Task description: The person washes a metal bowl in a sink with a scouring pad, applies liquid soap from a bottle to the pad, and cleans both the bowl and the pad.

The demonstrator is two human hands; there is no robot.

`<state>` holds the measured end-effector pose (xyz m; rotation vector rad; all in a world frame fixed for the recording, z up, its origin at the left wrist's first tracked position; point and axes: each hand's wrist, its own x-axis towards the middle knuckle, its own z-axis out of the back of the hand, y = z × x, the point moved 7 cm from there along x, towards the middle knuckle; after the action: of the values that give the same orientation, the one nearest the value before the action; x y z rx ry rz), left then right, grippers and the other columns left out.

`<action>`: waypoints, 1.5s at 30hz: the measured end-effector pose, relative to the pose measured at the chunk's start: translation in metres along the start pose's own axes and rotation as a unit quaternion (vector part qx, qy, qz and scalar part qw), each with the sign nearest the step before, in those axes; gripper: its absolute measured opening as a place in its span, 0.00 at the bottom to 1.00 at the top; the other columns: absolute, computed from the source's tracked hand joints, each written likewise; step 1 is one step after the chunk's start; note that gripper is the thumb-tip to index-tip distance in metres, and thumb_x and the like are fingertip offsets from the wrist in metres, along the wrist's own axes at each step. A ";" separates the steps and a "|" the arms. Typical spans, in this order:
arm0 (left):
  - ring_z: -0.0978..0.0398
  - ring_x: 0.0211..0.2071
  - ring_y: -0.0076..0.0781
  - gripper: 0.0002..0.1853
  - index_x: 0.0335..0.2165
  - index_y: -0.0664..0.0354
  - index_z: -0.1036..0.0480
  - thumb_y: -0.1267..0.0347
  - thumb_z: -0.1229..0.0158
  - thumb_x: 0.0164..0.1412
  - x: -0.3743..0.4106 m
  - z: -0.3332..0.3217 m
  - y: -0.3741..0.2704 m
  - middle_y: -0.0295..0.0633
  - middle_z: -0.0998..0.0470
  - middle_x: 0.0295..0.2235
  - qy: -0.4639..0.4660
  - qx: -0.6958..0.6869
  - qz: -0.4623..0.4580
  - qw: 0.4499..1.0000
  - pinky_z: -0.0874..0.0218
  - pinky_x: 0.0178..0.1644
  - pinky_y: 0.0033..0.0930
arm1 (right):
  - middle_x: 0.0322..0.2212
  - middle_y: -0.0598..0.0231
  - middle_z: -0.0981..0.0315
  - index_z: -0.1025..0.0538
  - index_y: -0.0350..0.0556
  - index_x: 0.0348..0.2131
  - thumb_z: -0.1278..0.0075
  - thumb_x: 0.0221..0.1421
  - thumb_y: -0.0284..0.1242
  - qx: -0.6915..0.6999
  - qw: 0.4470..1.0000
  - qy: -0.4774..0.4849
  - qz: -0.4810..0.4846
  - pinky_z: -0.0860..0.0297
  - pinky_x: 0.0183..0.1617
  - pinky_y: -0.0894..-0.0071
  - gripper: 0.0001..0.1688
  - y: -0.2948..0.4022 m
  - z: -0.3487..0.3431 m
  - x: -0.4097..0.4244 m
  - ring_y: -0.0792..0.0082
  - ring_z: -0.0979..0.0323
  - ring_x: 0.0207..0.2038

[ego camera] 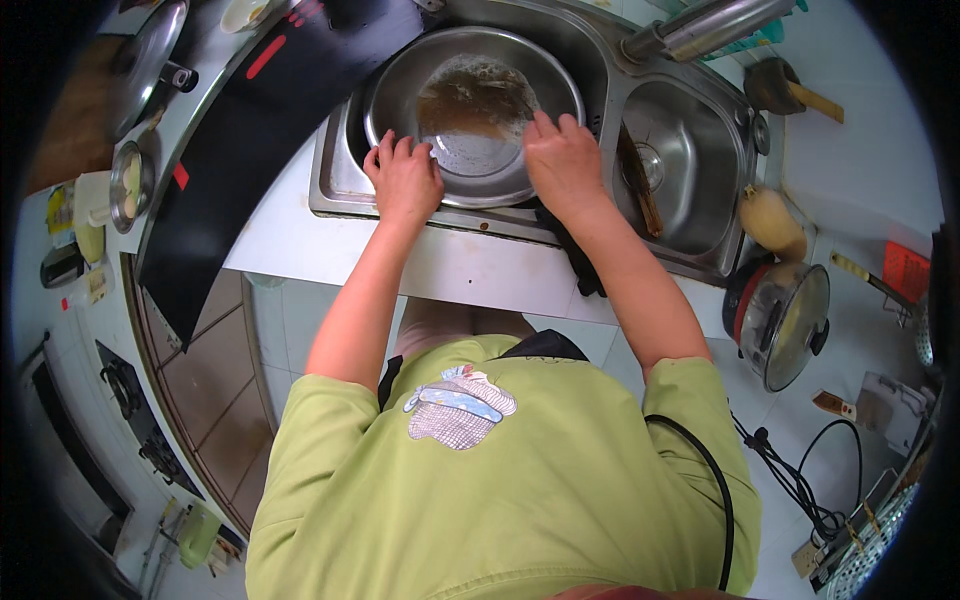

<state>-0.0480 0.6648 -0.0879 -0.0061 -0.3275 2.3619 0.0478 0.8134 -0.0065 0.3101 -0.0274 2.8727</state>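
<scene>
A wide stainless steel basin sits in the larger sink bowl. Brownish, cloudy water with foam along its edge is pooled toward the basin's far side, while the nearer part of the bottom shows bare wet metal. My left hand holds the near-left rim, its fingers reaching over to the inside. At the right rim my right hand is closed, with fingertips toward the water; the hand itself covers the rim there. Under my right wrist a dark cloth or glove hangs over the counter edge.
In the smaller sink bowl lies a brown wooden-looking utensil. A steel faucet overhangs the back. A pale squash and a glass-lidded pot stand right. A black panel and a small steel bowl are left.
</scene>
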 end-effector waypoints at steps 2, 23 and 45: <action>0.44 0.57 0.47 0.14 0.38 0.57 0.25 0.68 0.46 0.51 0.000 0.001 0.000 0.45 0.29 0.46 -0.003 0.012 0.011 1.000 0.58 0.58 0.50 | 0.31 0.53 0.25 0.27 0.38 0.28 0.58 0.48 0.23 0.038 0.995 0.068 -0.056 0.29 0.35 0.58 0.08 0.002 -0.020 0.006 0.54 0.27 0.35; 0.37 0.48 0.40 0.12 0.33 0.59 0.24 0.73 0.46 0.45 0.001 0.006 0.009 0.42 0.27 0.42 -0.001 -0.047 0.075 0.996 0.46 0.46 0.44 | 0.23 0.56 0.25 0.23 0.32 0.30 0.53 0.45 0.24 -0.012 0.976 0.214 0.042 0.28 0.24 0.66 0.13 0.046 -0.023 0.016 0.61 0.23 0.27; 0.37 0.49 0.41 0.12 0.31 0.59 0.23 0.74 0.45 0.42 -0.001 0.010 0.008 0.42 0.28 0.42 -0.030 -0.093 0.056 0.994 0.43 0.48 0.41 | 0.28 0.50 0.26 0.23 0.35 0.27 0.54 0.46 0.24 -0.029 0.969 0.235 0.065 0.27 0.27 0.60 0.11 0.052 -0.041 -0.010 0.58 0.24 0.29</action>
<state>-0.0535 0.6563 -0.0807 -0.0436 -0.5899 2.4371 0.0353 0.7629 -0.0486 -0.4014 -0.0450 2.9891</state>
